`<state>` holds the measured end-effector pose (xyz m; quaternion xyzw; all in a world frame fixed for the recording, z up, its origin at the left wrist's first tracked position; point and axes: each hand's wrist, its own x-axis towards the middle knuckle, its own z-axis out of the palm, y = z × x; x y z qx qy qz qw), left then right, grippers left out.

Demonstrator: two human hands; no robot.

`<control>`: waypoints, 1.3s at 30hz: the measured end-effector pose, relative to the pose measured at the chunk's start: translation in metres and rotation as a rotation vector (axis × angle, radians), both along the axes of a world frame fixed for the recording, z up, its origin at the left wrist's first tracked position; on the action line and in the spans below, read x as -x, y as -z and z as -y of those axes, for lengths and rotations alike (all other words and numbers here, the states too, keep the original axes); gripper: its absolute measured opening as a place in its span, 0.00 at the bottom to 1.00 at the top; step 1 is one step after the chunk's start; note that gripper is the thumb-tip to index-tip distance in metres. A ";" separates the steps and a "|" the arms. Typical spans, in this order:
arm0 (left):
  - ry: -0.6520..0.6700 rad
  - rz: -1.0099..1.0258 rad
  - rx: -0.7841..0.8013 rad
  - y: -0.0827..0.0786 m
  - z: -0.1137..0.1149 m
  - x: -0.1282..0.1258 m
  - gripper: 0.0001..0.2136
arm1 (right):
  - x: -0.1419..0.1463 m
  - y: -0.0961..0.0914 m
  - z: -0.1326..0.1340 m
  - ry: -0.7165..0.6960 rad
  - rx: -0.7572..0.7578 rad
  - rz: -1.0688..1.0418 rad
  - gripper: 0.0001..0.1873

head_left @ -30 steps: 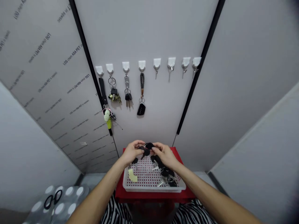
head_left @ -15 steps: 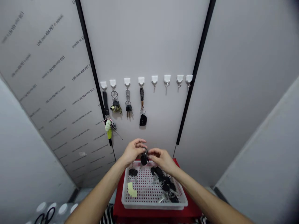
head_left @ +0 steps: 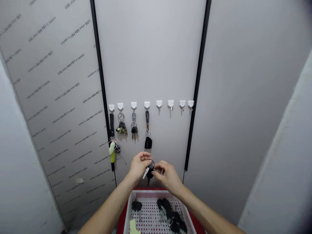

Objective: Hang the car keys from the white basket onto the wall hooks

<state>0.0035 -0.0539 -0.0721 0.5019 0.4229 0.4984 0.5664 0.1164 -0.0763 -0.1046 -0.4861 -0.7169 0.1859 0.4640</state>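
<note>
Between my hands, above the basket's far edge, hangs a bunch of keys [head_left: 149,174] with black heads on a ring. My left hand [head_left: 140,165] pinches it at the ring, and a silver key blade points down beside the fingers. From the other side my right hand [head_left: 165,173] holds the same keys with thumb and fingertips. Below stands a white perforated basket [head_left: 148,195]. Several black-headed keys [head_left: 170,214] lie in its right half, and a smaller bunch [head_left: 136,205] lies at the left with a pale yellow paper piece [head_left: 133,227].
A row of white hooks [head_left: 159,104] is fixed to the grey wall panel. The left ones carry keys, among them a car key fob [head_left: 148,142] and a bunch with a yellow-green tag [head_left: 112,157]. Hooks on the right hold nothing. A red surface [head_left: 195,224] supports the basket.
The view has tilted up, so hooks and basket sit lower in the picture. The keys between my hands have turned, and a silver blade now shows. Both hands keep their grip.
</note>
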 end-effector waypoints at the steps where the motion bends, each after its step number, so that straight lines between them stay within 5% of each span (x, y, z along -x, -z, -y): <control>1: -0.010 0.015 -0.005 -0.003 0.000 -0.001 0.10 | 0.000 -0.004 -0.001 0.019 -0.017 0.009 0.04; 8: -0.048 -0.081 -0.117 -0.027 -0.020 0.000 0.08 | -0.020 -0.048 -0.022 0.047 -0.025 -0.078 0.06; 12: -0.197 -0.282 -0.369 -0.058 -0.036 -0.009 0.07 | -0.035 -0.098 -0.052 0.136 0.085 -0.264 0.06; 17: -0.212 -0.677 -0.779 -0.093 -0.041 -0.036 0.11 | -0.039 -0.142 -0.082 0.168 0.071 -0.481 0.04; 20: -0.266 -0.871 -0.893 -0.100 -0.047 -0.044 0.15 | -0.037 -0.152 -0.092 0.190 0.043 -0.603 0.04; 28: -0.287 -1.027 -0.859 -0.102 -0.058 -0.039 0.17 | -0.029 -0.152 -0.109 0.306 0.066 -0.627 0.03; 31: -0.259 -1.010 -0.871 -0.084 -0.044 -0.030 0.17 | -0.037 -0.137 -0.109 0.356 0.039 -0.559 0.04; 33: -0.208 -0.997 -0.842 -0.058 -0.032 -0.020 0.16 | -0.045 -0.115 -0.104 0.399 -0.029 -0.465 0.10; 36: -0.067 -1.032 -0.690 0.000 -0.011 -0.005 0.15 | -0.051 -0.062 -0.081 0.354 -0.006 -0.262 0.13; 39: 0.120 -1.128 -0.499 0.063 0.009 0.004 0.14 | -0.047 0.004 -0.040 0.097 0.281 0.076 0.12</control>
